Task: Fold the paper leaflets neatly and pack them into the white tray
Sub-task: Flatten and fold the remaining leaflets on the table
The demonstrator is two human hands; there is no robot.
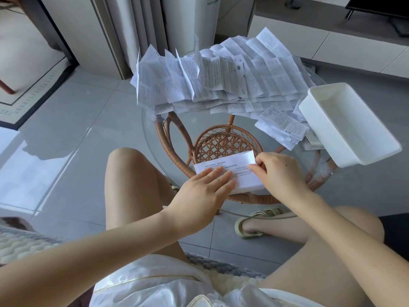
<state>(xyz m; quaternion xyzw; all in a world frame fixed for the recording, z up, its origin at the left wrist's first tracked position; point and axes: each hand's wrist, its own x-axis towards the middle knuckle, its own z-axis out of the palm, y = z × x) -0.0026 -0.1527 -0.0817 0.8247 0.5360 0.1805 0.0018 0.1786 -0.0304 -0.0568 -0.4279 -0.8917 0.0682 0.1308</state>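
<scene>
A partly folded white leaflet (230, 166) lies on the round glass table (152, 138) near its front edge. My left hand (203, 191) presses flat on the leaflet's left half with straight fingers. My right hand (278, 173) pinches the leaflet's right edge with curled fingers. A large heap of unfolded printed leaflets (221, 74) covers the far side of the table. Two or three folded leaflets (281, 127) lie to the right, beside the white tray (327, 127). The tray stands at the table's right edge and shows nothing inside.
A wicker table base (223, 142) shows through the glass. My bare legs (132, 178) and a sandalled foot (254, 222) are under the table's front. A white cabinet (309, 38) stands behind, and a doormat (33, 94) lies at the far left.
</scene>
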